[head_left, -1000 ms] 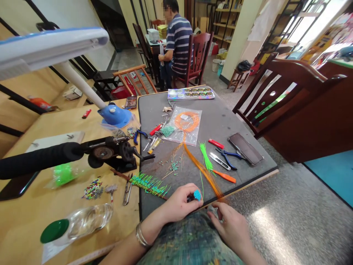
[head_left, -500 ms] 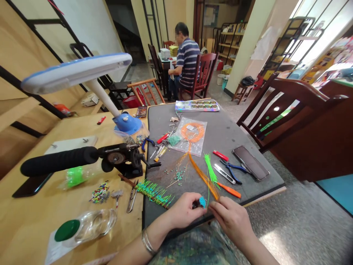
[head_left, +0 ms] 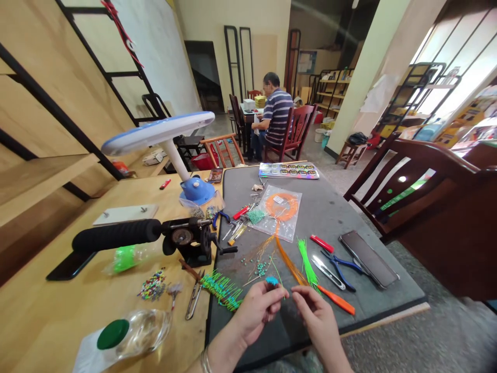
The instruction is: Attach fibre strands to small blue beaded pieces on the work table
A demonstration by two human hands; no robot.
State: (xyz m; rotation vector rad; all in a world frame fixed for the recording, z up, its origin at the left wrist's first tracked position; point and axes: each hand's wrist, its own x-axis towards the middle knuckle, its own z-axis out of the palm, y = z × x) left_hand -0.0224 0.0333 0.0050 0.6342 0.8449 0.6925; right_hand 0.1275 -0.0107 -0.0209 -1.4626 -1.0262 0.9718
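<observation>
My left hand (head_left: 258,305) is closed in a pinch above the front of the dark mat. Between its thumb and finger is a thin green strand (head_left: 277,273) that stands up at a slant. A small bright blue cluster (head_left: 272,281) shows over the same fingers; what it is made of is too small to tell. My right hand (head_left: 316,311) faces it with thumb and forefinger pressed together, and whatever they hold is too fine to make out. Close by lie orange strands (head_left: 289,261), a bundle of green strands (head_left: 306,261) and an orange-handled tool (head_left: 337,300).
On the dark mat (head_left: 256,336) are small snips (head_left: 328,273), blue-handled pliers (head_left: 339,267), a phone (head_left: 368,259), turquoise beads (head_left: 261,269) and a row of green-and-blue strands (head_left: 221,290). A crank device (head_left: 190,238) and lamp (head_left: 197,190) stand left. A co-worker (head_left: 277,116) sits behind.
The view has tilted up, so the table appears lower and further right. My left hand has turned, with the green strand now at its fingertips. My right hand has come away from the orange strands.
</observation>
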